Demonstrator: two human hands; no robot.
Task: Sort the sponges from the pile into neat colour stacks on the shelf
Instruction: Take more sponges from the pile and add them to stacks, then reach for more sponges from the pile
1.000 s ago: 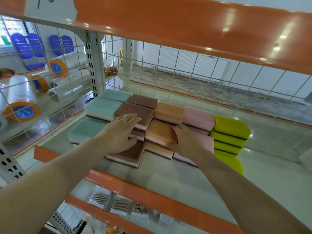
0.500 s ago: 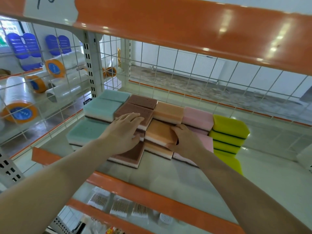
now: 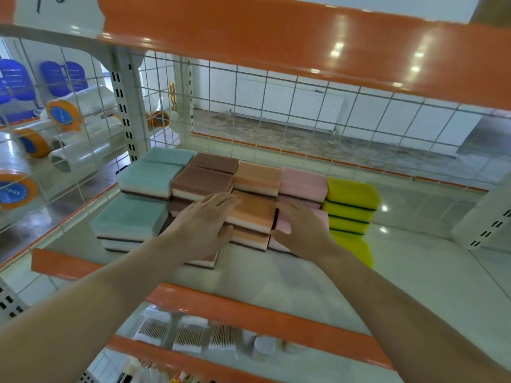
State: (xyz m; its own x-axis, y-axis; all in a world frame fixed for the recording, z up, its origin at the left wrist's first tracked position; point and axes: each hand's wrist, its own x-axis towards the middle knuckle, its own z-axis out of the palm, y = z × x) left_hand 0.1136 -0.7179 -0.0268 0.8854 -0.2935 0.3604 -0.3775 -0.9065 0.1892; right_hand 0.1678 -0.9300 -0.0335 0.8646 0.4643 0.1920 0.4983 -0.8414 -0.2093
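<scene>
teal sponges [image 3: 149, 176]: 4 seen – two tops at the back, a front stack [image 3: 130, 221] of two; far left of the row.
brown sponges [image 3: 203, 181]: 2 tops at the back, more lower under the left hand, full count unclear.
orange sponges [image 3: 257, 176]: 1 back top, front stack [image 3: 255, 210] of at least two layers.
pink sponges [image 3: 302, 181]: 1 back top, front stack [image 3: 322, 217] mostly hidden by the right hand.
yellow sponges [image 3: 351, 192]: one stack, 4 layers counted, right end of the row, touching the pink.
shelf [image 3: 290, 283]: glossy pale board with orange front edge; all the sponges sit on it in a tight row, left-centre, colours side by side.
back grid [image 3: 304, 111]: white wire mesh behind the sponges; tiled wall and grey floor seen through it.
upper shelf edge [image 3: 276, 34]: orange, overhead.
film rolls [image 3: 83, 106]: clear rolls with orange-blue end caps in the bay to the left, roughly 5.
cotton swab packs [image 3: 190, 337]: 3 on the shelf below.
left hand [image 3: 203, 226]: fingers straight, flat on the front brown stack, fingertips reaching the left edge of the front orange stack; grasps nothing.
right hand [image 3: 300, 226]: fingers curled over the front left corner of the front pink stack, gripping it, just beside the orange stack.
</scene>
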